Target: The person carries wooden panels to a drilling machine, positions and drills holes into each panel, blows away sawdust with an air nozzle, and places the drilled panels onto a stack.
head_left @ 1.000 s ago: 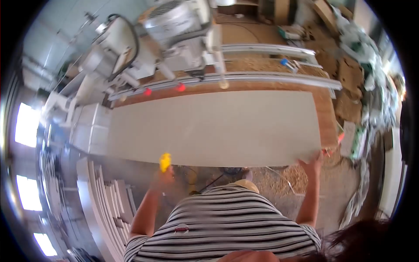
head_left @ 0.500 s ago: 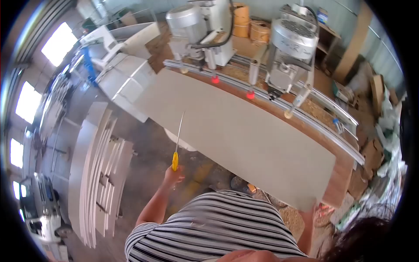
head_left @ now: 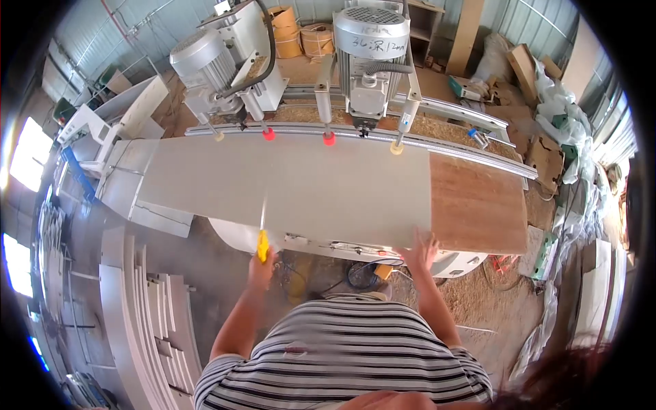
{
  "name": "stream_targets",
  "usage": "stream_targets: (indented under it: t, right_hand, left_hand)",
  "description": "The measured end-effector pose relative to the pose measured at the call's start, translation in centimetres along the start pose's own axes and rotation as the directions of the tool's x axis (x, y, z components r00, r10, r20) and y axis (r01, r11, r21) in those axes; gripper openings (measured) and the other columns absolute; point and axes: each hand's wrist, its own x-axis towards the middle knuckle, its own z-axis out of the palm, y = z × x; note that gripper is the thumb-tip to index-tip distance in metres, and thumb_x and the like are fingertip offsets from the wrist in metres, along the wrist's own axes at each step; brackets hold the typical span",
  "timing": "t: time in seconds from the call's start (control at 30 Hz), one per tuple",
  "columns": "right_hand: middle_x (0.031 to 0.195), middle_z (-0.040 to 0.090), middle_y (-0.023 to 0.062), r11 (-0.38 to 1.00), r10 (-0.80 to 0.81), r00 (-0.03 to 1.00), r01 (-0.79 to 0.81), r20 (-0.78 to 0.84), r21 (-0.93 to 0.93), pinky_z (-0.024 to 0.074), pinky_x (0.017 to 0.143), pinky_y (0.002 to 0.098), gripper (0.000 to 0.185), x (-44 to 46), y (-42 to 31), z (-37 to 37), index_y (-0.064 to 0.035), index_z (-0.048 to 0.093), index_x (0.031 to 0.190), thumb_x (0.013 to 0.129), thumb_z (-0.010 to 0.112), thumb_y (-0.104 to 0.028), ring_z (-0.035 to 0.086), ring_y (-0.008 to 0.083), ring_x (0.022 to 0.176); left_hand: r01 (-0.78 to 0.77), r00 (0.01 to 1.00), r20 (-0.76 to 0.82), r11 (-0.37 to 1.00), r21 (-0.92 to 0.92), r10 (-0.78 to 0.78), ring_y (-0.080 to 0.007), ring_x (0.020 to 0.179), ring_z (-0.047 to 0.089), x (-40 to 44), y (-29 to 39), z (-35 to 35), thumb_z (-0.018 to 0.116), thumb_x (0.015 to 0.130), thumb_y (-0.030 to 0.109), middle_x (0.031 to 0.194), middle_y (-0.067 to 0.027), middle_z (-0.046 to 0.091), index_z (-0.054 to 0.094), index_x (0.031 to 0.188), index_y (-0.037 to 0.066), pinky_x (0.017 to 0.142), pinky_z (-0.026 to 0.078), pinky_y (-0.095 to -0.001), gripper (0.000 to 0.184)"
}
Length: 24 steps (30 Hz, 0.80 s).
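My left hand is closed around a tool with a yellow handle and a long, thin metal shaft. The shaft points away from me over a pale grey panel; its exact kind I cannot make out. Spread fingers of my right hand rest at the panel's near right corner. The panel lies flat on the machine's worktable, its far edge under several clamp posts with red and cream tips.
Two drilling heads with grey motors stand along a metal rail behind the panel. A brown board surface lies to the right. Stacked panels stand on the left floor. Plastic sheeting and sawdust lie right.
The panel now lies square, its far edge against the rail side and more brown surface bare at right. My right hand has moved to its near right corner; the view has turned right.
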Motion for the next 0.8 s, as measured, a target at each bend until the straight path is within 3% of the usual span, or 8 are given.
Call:
stream_targets:
  t: [0.13,0.33,0.4,0.5,0.67,0.7,0.77,0.8]
  right_hand:
    - [0.126,0.035,0.0221,0.999,0.011,1.0,-0.012,0.023,0.047,0.033,0.093,0.0456,0.089,-0.6,-4.0,1.5,-0.0228,0.043,0.128,0.051,0.08,-0.044,0.035,0.0384,0.112]
    - [0.118,0.036,0.0198,0.997,0.017,1.0,-0.016,-0.004,0.078,0.0318,0.092,0.0438,0.088,-1.8,-7.9,2.8,-0.0211,0.044,0.129,0.05,0.08,-0.04,0.033,0.036,0.109]
    - [0.119,0.036,0.0202,0.997,-0.01,1.0,0.012,-0.029,0.076,0.031,0.093,0.0436,0.089,-2.0,-8.3,3.9,-0.0204,0.043,0.129,0.05,0.08,-0.04,0.032,0.0361,0.11]
    - [0.12,0.037,0.0222,0.996,-0.015,1.0,0.017,-0.021,0.086,0.0302,0.094,0.0442,0.089,-2.4,-10.2,3.7,-0.0187,0.043,0.129,0.051,0.08,-0.04,0.032,0.0369,0.112]
    - [0.119,0.04,0.0231,0.996,-0.02,0.998,0.024,-0.051,0.083,0.0299,0.094,0.0454,0.091,-2.9,-11.9,4.3,-0.0198,0.043,0.13,0.049,0.081,-0.04,0.035,0.0374,0.111]
    - [0.121,0.039,0.0234,0.997,-0.032,0.998,0.035,-0.052,0.063,0.0301,0.094,0.0443,0.091,-2.9,-12.0,4.5,-0.0202,0.042,0.13,0.05,0.081,-0.041,0.035,0.0369,0.112]
    - [0.123,0.037,0.0236,0.998,-0.033,0.998,0.035,-0.049,0.046,0.0302,0.094,0.0431,0.091,-3.1,-12.1,4.4,-0.0207,0.042,0.129,0.05,0.081,-0.043,0.035,0.0364,0.113]
    - [0.124,0.037,0.0234,0.999,-0.019,1.0,0.02,-0.021,0.041,0.0295,0.095,0.043,0.092,-3.1,-12.4,3.8,-0.0213,0.041,0.13,0.05,0.08,-0.044,0.035,0.0361,0.114]
  left_hand:
    - [-0.226,0.926,-0.199,0.894,0.386,0.32,-0.0107,0.059,0.055,-1.1,-3.1,-8.4,0.055,0.087,0.026,0.075,-0.0035,0.061,0.063,0.096,0.006,0.053,0.046,-0.0283,0.023]
    - [-0.13,0.774,-0.449,0.806,0.577,0.446,-0.0281,0.095,0.057,-3.4,-7.3,-28.1,0.057,0.086,0.02,0.108,-0.0175,0.056,0.048,0.12,0.0,0.076,0.048,-0.0361,0.04]
    - [0.095,0.702,-0.448,0.551,0.829,0.553,-0.0288,0.1,0.057,-4.9,-7.3,-33.3,0.056,0.087,0.017,0.111,-0.0179,0.056,0.047,0.122,0.001,0.082,0.048,-0.0347,0.04]
    - [0.287,0.676,-0.614,0.622,0.729,0.408,-0.0297,0.098,0.057,-7.4,-1.1,-32.7,0.054,0.087,0.015,0.109,-0.0176,0.056,0.048,0.122,0.003,0.081,0.049,-0.0348,0.037]
    - [-0.076,0.721,-0.36,0.583,0.809,0.593,-0.0263,0.092,0.058,-2.1,-8.2,-29.5,0.054,0.087,0.017,0.107,-0.017,0.057,0.052,0.115,0.002,0.075,0.048,-0.0371,0.031]
    - [-0.216,0.834,-0.365,0.854,0.474,0.414,-0.028,0.087,0.058,-1.6,-8.7,-27.4,0.057,0.086,0.021,0.1,-0.0172,0.058,0.054,0.108,0.002,0.074,0.047,-0.0363,0.029]
    - [-0.2,0.948,-0.176,0.928,0.314,0.264,-0.0288,0.078,0.058,-3.1,-6.9,-21.2,0.061,0.083,0.023,0.086,-0.0153,0.06,0.056,0.096,0.003,0.07,0.045,-0.0349,0.024]
    - [-0.166,0.963,-0.085,0.808,0.566,0.257,-0.0278,0.073,0.058,-4.3,-5.5,-18.4,0.063,0.081,0.021,0.08,-0.0131,0.06,0.057,0.091,0.004,0.067,0.045,-0.0344,0.02]
